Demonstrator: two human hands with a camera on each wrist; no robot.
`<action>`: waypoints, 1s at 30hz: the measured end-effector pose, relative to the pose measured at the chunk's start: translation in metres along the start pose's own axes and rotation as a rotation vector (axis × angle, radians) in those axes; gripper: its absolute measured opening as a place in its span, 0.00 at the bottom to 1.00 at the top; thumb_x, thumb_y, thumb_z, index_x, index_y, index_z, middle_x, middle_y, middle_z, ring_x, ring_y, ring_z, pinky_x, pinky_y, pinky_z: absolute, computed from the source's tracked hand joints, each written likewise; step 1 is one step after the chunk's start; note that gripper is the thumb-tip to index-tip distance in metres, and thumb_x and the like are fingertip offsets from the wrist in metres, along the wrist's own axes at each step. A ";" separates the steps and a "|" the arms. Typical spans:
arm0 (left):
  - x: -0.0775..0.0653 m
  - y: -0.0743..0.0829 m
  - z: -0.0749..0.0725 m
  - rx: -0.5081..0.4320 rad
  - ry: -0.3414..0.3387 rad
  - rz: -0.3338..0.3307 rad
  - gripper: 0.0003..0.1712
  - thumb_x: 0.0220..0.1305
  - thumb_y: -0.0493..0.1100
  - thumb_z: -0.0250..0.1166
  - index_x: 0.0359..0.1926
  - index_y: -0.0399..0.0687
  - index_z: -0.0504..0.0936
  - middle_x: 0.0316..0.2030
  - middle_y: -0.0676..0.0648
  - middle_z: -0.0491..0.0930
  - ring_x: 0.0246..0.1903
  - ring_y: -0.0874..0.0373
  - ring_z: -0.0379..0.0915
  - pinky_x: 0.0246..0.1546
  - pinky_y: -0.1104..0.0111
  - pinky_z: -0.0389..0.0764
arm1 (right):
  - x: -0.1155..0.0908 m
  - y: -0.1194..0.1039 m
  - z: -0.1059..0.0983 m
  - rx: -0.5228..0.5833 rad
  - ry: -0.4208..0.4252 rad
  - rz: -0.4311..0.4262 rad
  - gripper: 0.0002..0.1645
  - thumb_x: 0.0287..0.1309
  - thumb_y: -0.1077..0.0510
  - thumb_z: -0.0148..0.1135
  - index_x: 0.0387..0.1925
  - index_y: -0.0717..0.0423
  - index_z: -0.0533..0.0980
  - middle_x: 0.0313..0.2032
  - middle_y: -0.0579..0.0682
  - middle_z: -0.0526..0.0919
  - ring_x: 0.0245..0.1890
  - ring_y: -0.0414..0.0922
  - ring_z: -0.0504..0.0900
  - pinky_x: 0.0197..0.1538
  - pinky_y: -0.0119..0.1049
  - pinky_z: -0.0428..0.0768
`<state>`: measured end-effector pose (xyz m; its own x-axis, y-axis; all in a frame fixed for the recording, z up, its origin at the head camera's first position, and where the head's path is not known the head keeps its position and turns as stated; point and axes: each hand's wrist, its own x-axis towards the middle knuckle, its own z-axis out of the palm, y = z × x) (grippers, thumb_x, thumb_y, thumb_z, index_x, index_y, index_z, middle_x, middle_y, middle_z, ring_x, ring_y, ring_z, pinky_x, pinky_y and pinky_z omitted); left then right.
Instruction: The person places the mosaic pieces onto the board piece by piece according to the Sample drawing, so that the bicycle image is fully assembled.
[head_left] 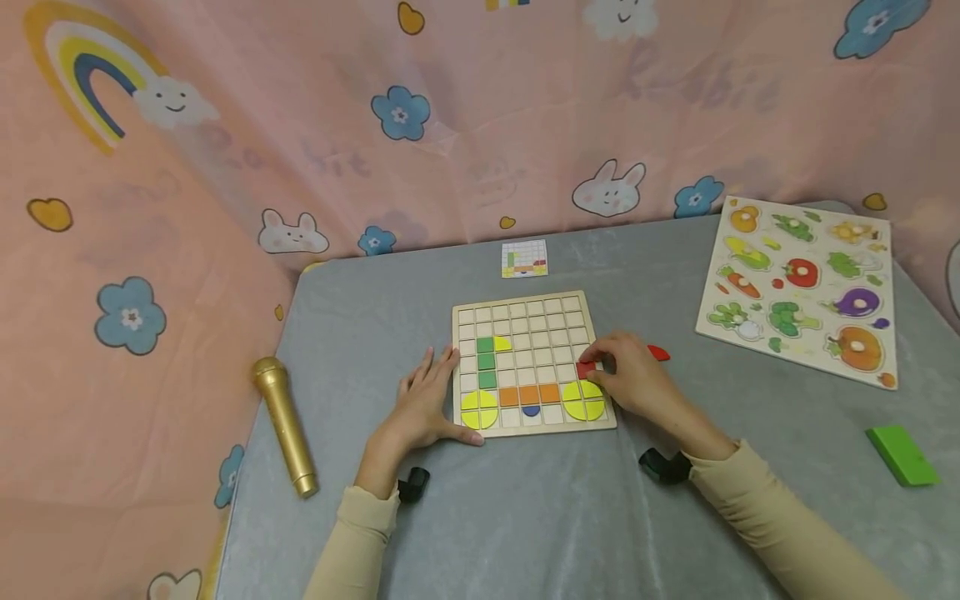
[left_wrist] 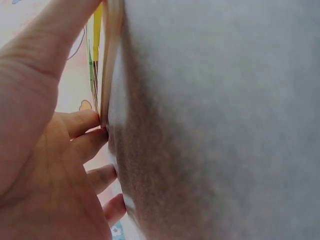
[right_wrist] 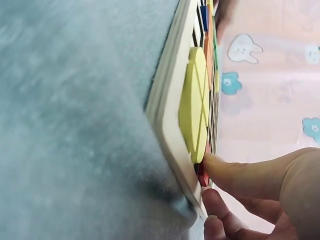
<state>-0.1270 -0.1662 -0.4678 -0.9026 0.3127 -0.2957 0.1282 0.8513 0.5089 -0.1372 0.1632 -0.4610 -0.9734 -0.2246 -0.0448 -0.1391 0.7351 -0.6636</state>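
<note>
On the table lies a wooden grid board (head_left: 532,358) holding green squares, orange squares, a blue half-round piece and two circles made of yellow quarter pieces. My right hand (head_left: 633,375) is at the board's right side, thumb and fingers pinching a red piece (head_left: 585,369) just above the right yellow circle (head_left: 583,401). In the right wrist view, this red piece (right_wrist: 202,176) sits low between thumb and fingertips, partly hidden. My left hand (head_left: 420,404) touches the board's left edge with spread fingers, its thumb along the near edge. The left wrist view shows fingertips (left_wrist: 90,142) against the board's side.
A small pattern card (head_left: 524,258) lies behind the board. Another red piece (head_left: 658,353) is just right of my right hand. Farther right are a vegetable puzzle board (head_left: 798,292) and a green block (head_left: 902,455). A gold microphone (head_left: 287,429) lies at the left.
</note>
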 end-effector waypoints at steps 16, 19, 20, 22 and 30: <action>-0.001 0.001 -0.001 -0.003 0.002 -0.007 0.83 0.41 0.60 0.90 0.87 0.53 0.44 0.87 0.52 0.38 0.87 0.47 0.25 0.81 0.39 0.42 | -0.011 0.050 -0.042 -0.079 0.147 0.160 0.16 0.64 0.63 0.72 0.48 0.71 0.81 0.44 0.70 0.82 0.44 0.62 0.79 0.47 0.57 0.77; -0.001 0.001 -0.001 -0.003 0.002 -0.009 0.83 0.41 0.60 0.90 0.87 0.53 0.44 0.87 0.52 0.37 0.87 0.48 0.25 0.81 0.40 0.42 | -0.011 0.052 -0.043 -0.069 0.128 0.165 0.14 0.64 0.62 0.73 0.47 0.69 0.82 0.40 0.66 0.84 0.38 0.57 0.80 0.40 0.47 0.75; -0.001 0.001 -0.001 -0.005 0.000 -0.009 0.83 0.41 0.60 0.90 0.87 0.53 0.44 0.87 0.52 0.37 0.87 0.48 0.25 0.81 0.40 0.42 | -0.010 0.051 -0.042 -0.059 0.129 0.159 0.12 0.64 0.62 0.73 0.45 0.67 0.83 0.39 0.64 0.84 0.37 0.55 0.79 0.39 0.45 0.73; -0.001 0.001 -0.002 -0.007 -0.003 -0.009 0.83 0.41 0.59 0.90 0.87 0.53 0.44 0.87 0.52 0.37 0.87 0.48 0.25 0.82 0.40 0.41 | -0.008 0.046 -0.038 -0.036 0.143 0.132 0.09 0.65 0.62 0.72 0.44 0.64 0.85 0.38 0.61 0.86 0.36 0.52 0.79 0.39 0.41 0.73; -0.001 0.002 -0.003 -0.003 0.000 -0.006 0.83 0.41 0.59 0.90 0.87 0.52 0.44 0.87 0.52 0.38 0.86 0.47 0.25 0.82 0.40 0.42 | 0.008 0.013 -0.009 0.084 0.108 -0.046 0.07 0.67 0.64 0.71 0.45 0.61 0.88 0.39 0.57 0.90 0.35 0.48 0.78 0.39 0.37 0.75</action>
<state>-0.1265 -0.1660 -0.4643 -0.9034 0.3076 -0.2986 0.1217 0.8519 0.5094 -0.1483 0.1767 -0.4631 -0.9809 -0.1833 0.0650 -0.1729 0.6687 -0.7231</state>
